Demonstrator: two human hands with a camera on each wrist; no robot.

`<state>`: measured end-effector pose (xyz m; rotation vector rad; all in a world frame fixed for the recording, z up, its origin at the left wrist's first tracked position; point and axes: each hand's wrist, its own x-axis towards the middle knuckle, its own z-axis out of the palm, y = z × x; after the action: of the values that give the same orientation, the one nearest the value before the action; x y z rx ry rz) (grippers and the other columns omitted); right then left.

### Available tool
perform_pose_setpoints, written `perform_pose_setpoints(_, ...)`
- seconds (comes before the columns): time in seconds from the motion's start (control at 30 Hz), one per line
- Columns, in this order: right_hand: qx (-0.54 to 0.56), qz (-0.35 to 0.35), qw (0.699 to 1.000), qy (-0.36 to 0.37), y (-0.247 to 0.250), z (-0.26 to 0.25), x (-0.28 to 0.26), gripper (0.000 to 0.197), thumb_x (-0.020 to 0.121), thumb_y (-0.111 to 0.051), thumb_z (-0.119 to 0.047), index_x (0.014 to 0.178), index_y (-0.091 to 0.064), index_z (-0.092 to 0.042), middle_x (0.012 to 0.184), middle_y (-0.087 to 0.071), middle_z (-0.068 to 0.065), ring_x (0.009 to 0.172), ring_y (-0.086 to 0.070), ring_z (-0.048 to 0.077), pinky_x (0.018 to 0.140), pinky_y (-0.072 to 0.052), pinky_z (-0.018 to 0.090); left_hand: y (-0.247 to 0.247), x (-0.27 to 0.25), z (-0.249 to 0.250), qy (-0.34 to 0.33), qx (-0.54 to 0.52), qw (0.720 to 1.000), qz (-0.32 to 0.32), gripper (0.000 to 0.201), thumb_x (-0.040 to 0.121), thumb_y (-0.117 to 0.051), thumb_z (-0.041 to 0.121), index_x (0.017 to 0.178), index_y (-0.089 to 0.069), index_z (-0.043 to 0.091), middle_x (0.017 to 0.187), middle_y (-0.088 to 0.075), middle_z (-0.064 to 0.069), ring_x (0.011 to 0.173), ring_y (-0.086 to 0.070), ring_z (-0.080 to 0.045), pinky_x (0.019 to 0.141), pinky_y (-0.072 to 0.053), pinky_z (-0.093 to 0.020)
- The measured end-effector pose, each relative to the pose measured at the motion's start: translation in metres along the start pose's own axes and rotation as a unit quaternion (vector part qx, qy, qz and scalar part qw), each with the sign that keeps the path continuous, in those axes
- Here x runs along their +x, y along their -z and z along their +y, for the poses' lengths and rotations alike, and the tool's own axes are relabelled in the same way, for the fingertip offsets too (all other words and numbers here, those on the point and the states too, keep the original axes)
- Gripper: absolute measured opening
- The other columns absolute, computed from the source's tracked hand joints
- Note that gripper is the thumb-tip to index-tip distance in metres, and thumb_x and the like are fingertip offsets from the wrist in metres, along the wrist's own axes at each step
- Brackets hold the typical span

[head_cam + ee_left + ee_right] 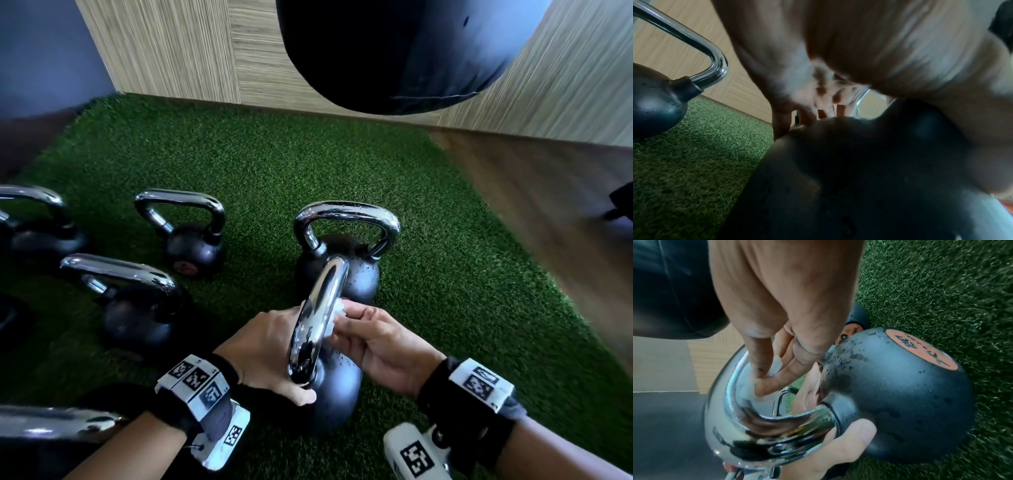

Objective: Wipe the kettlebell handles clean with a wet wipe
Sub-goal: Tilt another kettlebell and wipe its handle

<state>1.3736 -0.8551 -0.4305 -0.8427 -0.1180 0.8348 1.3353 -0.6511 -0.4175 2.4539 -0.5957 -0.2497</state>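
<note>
the person is crouching over a black kettlebell (337, 387) that is standing on the green turf (260, 164) near the bottom middle of the head view, with its chrome handle (317, 318) turned edge-on toward the camera. the left hand (270, 353) is wrapping around the ball of this kettlebell just under the handle, the thumb (840, 446) curling onto the ball beside the near post of the handle, the fingers on the far side. the right hand (380, 349) is pinching a small white wet wipe (334, 317) between thumb and fingers and is pressing it against the inner side of the handle's arch; in the right wrist view the wipe (777, 368) is showing between the index finger and the thumb, touching the chrome. water drops are sitting on the ball near an orange label (920, 348).

a second kettlebell (342, 253) is standing directly behind the held one, very close to it. three more kettlebells (185, 233) are standing to the left on the turf, apart from each other, and part of another chrome handle (58, 423) is showing at the lower left edge. a black punching bag (404, 51) is hanging above the far end of the turf, in front of a wood-grain wall (164, 44).
</note>
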Motion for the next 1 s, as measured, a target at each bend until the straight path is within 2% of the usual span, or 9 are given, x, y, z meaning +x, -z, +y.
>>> perform_pose_setpoints(0.1, 0.001, -0.006, 1.000, -0.024, -0.005, 0.001, -0.005, 0.028, 0.088, -0.059, 0.006, 0.115, -0.067, 0.012, 0.102, -0.076, 0.019, 0.087, -0.077, 0.021, 0.078, -0.063, 0.026, -0.001, 0.000, -0.002, 0.009, 0.009, 1.000, -0.025, 0.042, 0.053, -0.091, 0.052, 0.081, -0.060, 0.048, 0.089, -0.055, 0.045, 0.076, -0.054, 0.020, 0.068, -0.043, -0.006)
perform_pose_setpoints(0.23, 0.006, 0.072, 0.997, 0.041, -0.011, -0.001, 0.003, 0.042, 0.083, -0.062, 0.008, 0.122, -0.055, 0.022, 0.104, -0.073, 0.025, 0.080, -0.077, 0.023, 0.070, -0.063, 0.025, -0.006, -0.002, -0.005, 0.019, 0.033, 0.999, -0.018, 0.065, 0.051, -0.087, 0.059, 0.106, -0.062, 0.038, 0.102, -0.060, 0.027, 0.085, -0.061, 0.008, 0.078, -0.055, -0.017)
perform_pose_setpoints(0.33, 0.031, 0.149, 0.986, 0.070, -0.014, -0.004, 0.009, 0.043, 0.074, -0.065, 0.006, 0.116, -0.061, 0.016, 0.111, -0.067, 0.031, 0.077, -0.076, 0.022, 0.063, -0.062, 0.021, 0.000, -0.003, -0.003, 0.018, 0.030, 0.999, -0.027, 0.059, 0.052, -0.091, 0.054, 0.094, -0.050, 0.048, 0.086, -0.049, 0.036, 0.077, -0.052, 0.022, 0.069, -0.035, 0.002)
perform_pose_setpoints(0.53, -0.046, 0.229, 0.960, 0.154, -0.022, 0.003, 0.002, 0.032, 0.064, -0.076, 0.008, 0.095, -0.064, 0.010, 0.086, -0.072, 0.025, 0.066, -0.073, 0.025, 0.064, -0.064, 0.030, -0.004, -0.002, -0.006, 0.038, 0.072, 0.996, -0.018, 0.060, 0.051, -0.092, 0.056, 0.092, -0.052, 0.040, 0.079, -0.040, 0.036, 0.066, -0.046, 0.007, 0.063, -0.026, 0.004)
perform_pose_setpoints(0.67, -0.205, 0.318, 0.904, 0.201, -0.017, -0.002, 0.015, 0.022, 0.073, -0.085, 0.005, 0.084, -0.067, -0.003, 0.081, -0.074, 0.016, 0.066, -0.071, 0.021, 0.064, -0.062, 0.033, -0.001, -0.002, -0.002, 0.056, 0.041, 0.997, -0.026, 0.059, 0.050, -0.094, 0.048, 0.083, -0.045, 0.045, 0.079, -0.044, 0.036, 0.073, -0.050, 0.005, 0.068, -0.036, -0.005)
perform_pose_setpoints(0.8, -0.320, 0.405, 0.833, 0.201, -0.010, -0.001, 0.028, 0.018, 0.077, -0.086, -0.010, 0.080, -0.067, -0.011, 0.074, -0.071, 0.002, 0.058, -0.067, 0.007, 0.052, -0.055, 0.021, -0.001, -0.003, -0.001, 0.058, 0.035, 0.997, -0.040, 0.073, 0.054, -0.095, 0.046, 0.114, -0.054, 0.041, 0.097, -0.044, 0.036, 0.092, -0.048, 0.012, 0.084, -0.039, -0.012)
perform_pose_setpoints(0.87, -0.345, 0.413, 0.822, 0.188, -0.011, -0.003, 0.031, 0.017, 0.078, -0.084, -0.008, 0.083, -0.068, -0.009, 0.078, -0.070, 0.004, 0.055, -0.065, 0.003, 0.050, -0.052, 0.016, -0.004, -0.006, -0.004, 0.058, 0.028, 0.997, -0.031, 0.092, 0.055, -0.094, 0.048, 0.133, -0.047, 0.039, 0.110, -0.041, 0.036, 0.104, -0.048, 0.009, 0.091, -0.038, -0.012)
perform_pose_setpoints(0.93, -0.337, 0.404, 0.829, 0.191, -0.014, -0.001, 0.033, 0.015, 0.080, -0.078, 0.003, 0.086, -0.065, -0.001, 0.077, -0.065, 0.005, 0.047, -0.058, -0.006, 0.046, -0.047, 0.010, -0.006, -0.010, -0.005, 0.062, 0.024, 0.997, -0.026, 0.099, 0.054, -0.094, 0.051, 0.137, -0.040, 0.042, 0.112, -0.038, 0.039, 0.111, -0.049, 0.008, 0.097, -0.041, -0.015)
perform_pose_setpoints(1.0, -0.356, 0.420, 0.813, 0.191, -0.015, 0.006, 0.035, 0.020, 0.078, -0.073, 0.007, 0.077, -0.063, -0.010, 0.067, -0.060, -0.001, 0.044, -0.057, -0.005, 0.044, -0.045, 0.013, -0.007, -0.014, -0.006, 0.060, 0.025, 0.998, -0.021, 0.101, 0.053, -0.093, 0.052, 0.135, -0.036, 0.049, 0.108, -0.036, 0.050, 0.106, -0.043, 0.015, 0.098, -0.043, -0.015)
